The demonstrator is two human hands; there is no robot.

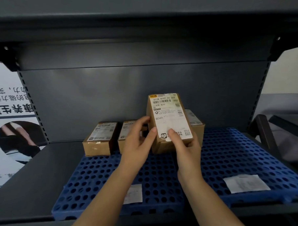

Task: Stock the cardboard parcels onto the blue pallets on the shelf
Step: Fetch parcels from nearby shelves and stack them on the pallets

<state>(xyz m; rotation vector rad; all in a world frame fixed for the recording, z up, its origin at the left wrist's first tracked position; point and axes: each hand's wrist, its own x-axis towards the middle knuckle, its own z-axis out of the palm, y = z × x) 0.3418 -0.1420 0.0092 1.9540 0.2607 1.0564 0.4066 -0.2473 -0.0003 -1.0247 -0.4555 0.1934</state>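
Note:
I hold a small cardboard parcel (pixel 168 117) with a white shipping label, tilted up above the blue pallets. My left hand (pixel 138 138) grips its left side, thumb on the label. My right hand (pixel 183 141) grips its lower right corner, thumb on the label too. Two more labelled parcels lie at the back of the left blue pallet (pixel 97 184): one (pixel 101 138) at the far left and one (pixel 126 134) partly hidden behind my left hand. Another parcel (pixel 195 123) sits behind the held one, mostly hidden. The right blue pallet (pixel 237 151) adjoins it.
The pallets lie on a dark grey metal shelf (pixel 31 176) with a back panel and another shelf above. White paper labels (pixel 246 183) (pixel 134 194) lie on the pallets' front parts. A printed poster (pixel 9 123) stands to the left. A dark chair (pixel 266 135) is at the right.

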